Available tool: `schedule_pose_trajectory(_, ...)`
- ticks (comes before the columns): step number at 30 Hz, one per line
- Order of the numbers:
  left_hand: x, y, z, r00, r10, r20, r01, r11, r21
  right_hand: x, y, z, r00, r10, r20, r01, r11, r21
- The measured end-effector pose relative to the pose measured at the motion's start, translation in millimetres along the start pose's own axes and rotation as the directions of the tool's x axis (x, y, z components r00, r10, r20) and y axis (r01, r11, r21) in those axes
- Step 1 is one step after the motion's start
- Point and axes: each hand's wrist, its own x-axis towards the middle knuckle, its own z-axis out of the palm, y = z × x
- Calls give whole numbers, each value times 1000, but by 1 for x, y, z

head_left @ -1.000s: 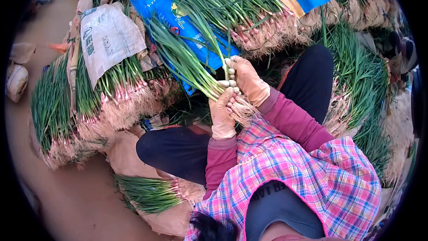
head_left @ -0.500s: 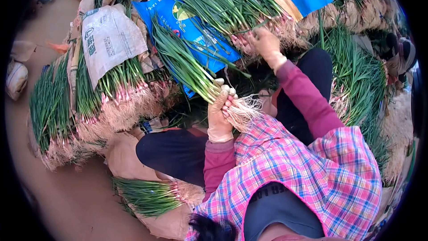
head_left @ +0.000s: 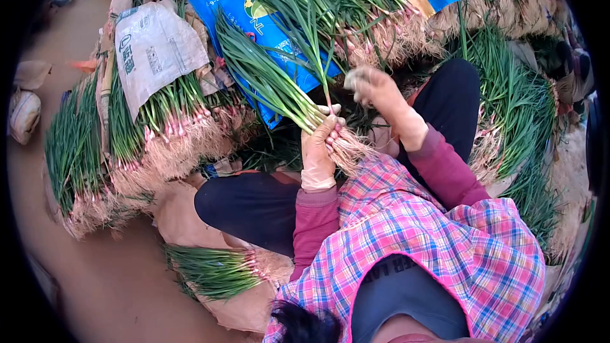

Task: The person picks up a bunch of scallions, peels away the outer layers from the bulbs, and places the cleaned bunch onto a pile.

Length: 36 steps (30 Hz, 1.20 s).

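My left hand (head_left: 319, 152) is closed round a bunch of green onions (head_left: 279, 92), just below the centre of the view. The leaves point up and left; the pinkish bulbs and pale roots stick out to the right. One more stalk (head_left: 327, 86) stands upright at the thumb of that hand. My right hand (head_left: 375, 89) is raised to the right of the bunch, a little blurred, its fingers curled. Whether it holds anything cannot be made out. A large pile of green onions (head_left: 318, 6) lies just beyond it, with roots towards me.
A blue printed bag (head_left: 264, 32) lies under the onions. To the left, a white sack (head_left: 155, 51) covers part of a row of onions (head_left: 73, 146). A small bunch (head_left: 213, 270) rests on brown sheeting (head_left: 244, 311) at lower left. More onions (head_left: 515, 114) lie at right.
My right hand has come back from the large pile towards the held bunch. Another stalk now stands at my left hand, which still grips the bunch.
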Motion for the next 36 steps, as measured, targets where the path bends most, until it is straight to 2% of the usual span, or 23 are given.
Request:
schedule_pose_trajectory(1, -1, -3, 0, 1000, -3, -3, 3, 1000, -3, 15, -2, 5, 994, -9, -113, 3, 999, -51)
schedule_pose_trajectory(3, -1, -8, 4, 999, 31, -25, -30, 999, 30, 43, 12, 16, 996, 83, 19, -85, 990, 111)
schedule_pose_trajectory(5, -5, -5, 5, 998, -29, -48, 30, 999, 15, 50, 24, 43, 997, -18, 72, 1, 973, 230)
schedule_pose_trajectory(7, -8, -4, -4, 997, -24, -72, 20, 999, -50, 34, 17, 64, 968, 252, 9, -241, 911, 336)
schedule_pose_trajectory(8, -9, -2, -6, 997, -17, -80, 13, 999, -49, 42, 37, 69, 957, 288, 46, -250, 732, 634)
schedule_pose_trajectory(9, -10, 1, -8, 999, 2, -40, -6, 995, -97, 54, 51, 55, 873, 317, 370, -473, 366, 802)
schedule_pose_trajectory(11, -12, -2, -8, 1000, 9, 22, -3, 960, -280, 69, 60, 38, 936, 137, 323, -344, 180, 921)
schedule_pose_trajectory(12, -13, -1, -11, 999, 0, 34, 11, 949, -315, 72, 55, 34, 962, 237, 138, -223, 386, 895)
schedule_pose_trajectory(13, -12, 0, -10, 998, -15, 59, 34, 938, -346, 75, 57, 24, 955, 250, 156, -281, 610, 741)
schedule_pose_trajectory(15, -12, 0, -13, 996, -73, -40, 59, 955, -292, 42, 35, 42, 907, 215, 361, -403, 687, 605)
schedule_pose_trajectory(16, -5, -7, -29, 988, -155, -4, 146, 938, -316, 33, 37, 46, 817, 228, 530, -545, 604, 582)
schedule_pose_trajectory(17, -13, 4, 0, 996, -62, -68, 37, 946, -321, 27, 37, 53, 840, 220, 495, -512, 623, 591)
schedule_pose_trajectory(19, -14, 5, -5, 994, -103, -34, 88, 946, -311, 18, 38, 62, 828, 376, 416, -561, 581, 590)
schedule_pose_trajectory(20, -12, 5, -11, 990, -141, -27, 120, 916, -383, 22, 37, 65, 832, 370, 414, -555, 583, 594)
schedule_pose_trajectory(23, -19, 13, -4, 980, -113, -165, 69, 966, -251, 18, 22, 77, 879, 283, 384, -477, 484, 734)
schedule_pose_trajectory(24, -18, 8, -10, 981, -130, -144, 82, 951, -298, 12, 7, 77, 873, 373, 313, -483, 581, 655)
schedule_pose_trajectory(25, -16, 4, -16, 982, -143, -119, 95, 935, -343, 15, 13, 73, 872, 370, 319, -486, 584, 651)
schedule_pose_trajectory(27, -12, -1, -18, 983, -163, -80, 121, 916, -383, 27, 41, 61, 830, 259, 494, -534, 623, 571)
schedule_pose_trajectory(29, -16, 5, -14, 986, -152, -66, 119, 926, -358, 26, 45, 68, 846, 231, 481, -525, 524, 671)
schedule_pose_trajectory(31, -22, 13, -9, 988, -149, -39, 124, 919, -374, 25, 38, 75, 874, 361, 324, -479, 533, 697)
schedule_pose_trajectory(33, -24, 16, -9, 990, -144, -7, 130, 911, -391, 20, 14, 78, 855, 373, 361, -515, 522, 680)
schedule_pose_trajectory(35, -23, 16, -10, 988, -150, -35, 131, 935, -329, 18, 7, 77, 848, 296, 440, -506, 698, 506)
schedule_pose_trajectory(36, -24, 14, -9, 989, -136, -53, 112, 939, -325, 21, 14, 72, 806, 305, 506, -557, 681, 476)
